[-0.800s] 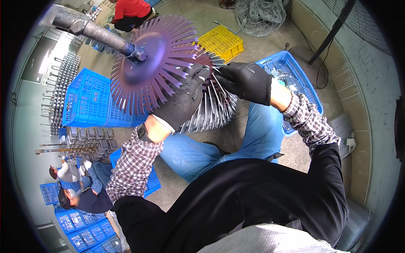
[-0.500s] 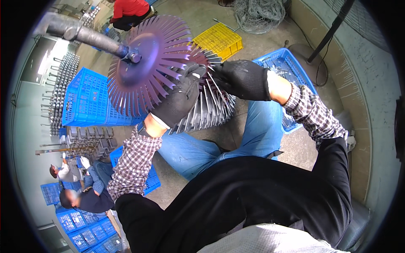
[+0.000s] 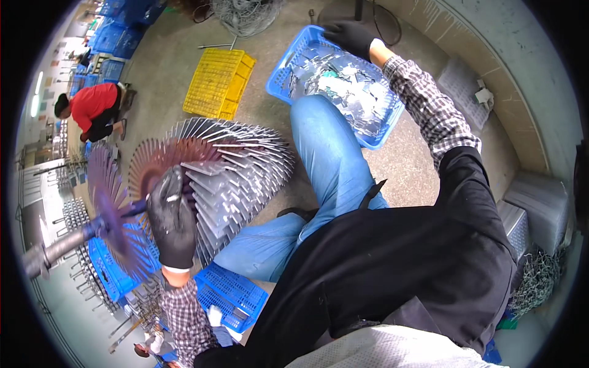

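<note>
Plates [image 3: 233, 181]: fanned in overlapping grey rows around the reddish disc [image 3: 147, 167], in front of the person.
Left hand [image 3: 172, 214]: black-gloved, fingers lying over the inner end of the plates; whether they grip anything is hidden, so I cannot tell.
Right hand [image 3: 351, 38]: black-gloved, at the far end of the blue tub [image 3: 277, 83], with the arm stretched out; whether it is closed on a piece I cannot tell.
Metal pieces [image 3: 337, 83]: loose and jumbled in the tub, beyond the right knee [image 3: 322, 132].
Good handling: best to keep the left hand steady, away from sharp plate edges, while the right takes pieces by their flats; thin pieces probably cling together, so separating them matters.
Slots: it would help to keep the left fingers out of the gaps, leaving them in sight.
Hands: two.
Discs: two, the reddish one and a purple one [image 3: 116, 239] toward the left.
Tub of pieces: one.
Yellow crate [image 3: 218, 80]: one.
Plates and loose pieces: too many and too overlapped to count.
Red-shirted co-worker [image 3: 95, 107]: one, crouching.
</note>
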A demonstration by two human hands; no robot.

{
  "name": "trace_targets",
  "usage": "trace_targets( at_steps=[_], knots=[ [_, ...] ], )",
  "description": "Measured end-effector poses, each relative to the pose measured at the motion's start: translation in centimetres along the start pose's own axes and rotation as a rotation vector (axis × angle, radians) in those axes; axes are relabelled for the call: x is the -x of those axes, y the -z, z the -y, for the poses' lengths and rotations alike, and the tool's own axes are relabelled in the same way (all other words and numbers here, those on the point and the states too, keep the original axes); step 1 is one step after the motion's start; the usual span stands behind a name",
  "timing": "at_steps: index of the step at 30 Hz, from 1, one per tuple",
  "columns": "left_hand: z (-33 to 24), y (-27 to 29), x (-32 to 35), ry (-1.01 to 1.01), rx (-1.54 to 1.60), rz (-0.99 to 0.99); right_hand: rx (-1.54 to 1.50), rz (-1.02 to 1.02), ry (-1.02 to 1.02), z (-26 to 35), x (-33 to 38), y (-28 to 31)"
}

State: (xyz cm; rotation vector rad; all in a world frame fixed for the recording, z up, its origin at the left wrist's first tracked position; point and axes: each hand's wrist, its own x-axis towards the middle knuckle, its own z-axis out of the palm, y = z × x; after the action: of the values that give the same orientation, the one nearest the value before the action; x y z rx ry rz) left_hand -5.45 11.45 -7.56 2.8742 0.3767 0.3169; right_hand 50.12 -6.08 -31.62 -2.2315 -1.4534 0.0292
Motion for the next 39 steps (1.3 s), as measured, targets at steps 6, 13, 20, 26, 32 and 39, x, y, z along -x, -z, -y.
trace_targets(
  at_steps=[6,13,20,26,32,39],
  knots=[
    [-0.5,0.3,1.1,0.101,-0.062,-0.002,0.009,0.36,-0.25,-4.3,9.7,-14.3],
    [-1.3,0.3,0.5,0.147,-0.036,-0.024,0.393,-0.035,-0.242,-0.1,12.9,-20.6],
    [-1.3,0.2,-0.3,0.086,-0.018,-0.037,0.087,0.199,-0.436,-0.6,12.6,-16.1],
    [-1.4,0.0,0.5,0.071,0.068,-0.114,-0.921,0.059,-0.549,4.7,8.9,-7.3],
    [-1.1,-1.4,0.2,0.053,0.223,-0.205,-0.897,0.132,0.193,16.5,7.6,6.4],
    [-3.8,-0.9,-0.5,0.128,0.567,-0.276,-0.885,0.559,-0.06,29.9,6.2,15.0]
  ],
)
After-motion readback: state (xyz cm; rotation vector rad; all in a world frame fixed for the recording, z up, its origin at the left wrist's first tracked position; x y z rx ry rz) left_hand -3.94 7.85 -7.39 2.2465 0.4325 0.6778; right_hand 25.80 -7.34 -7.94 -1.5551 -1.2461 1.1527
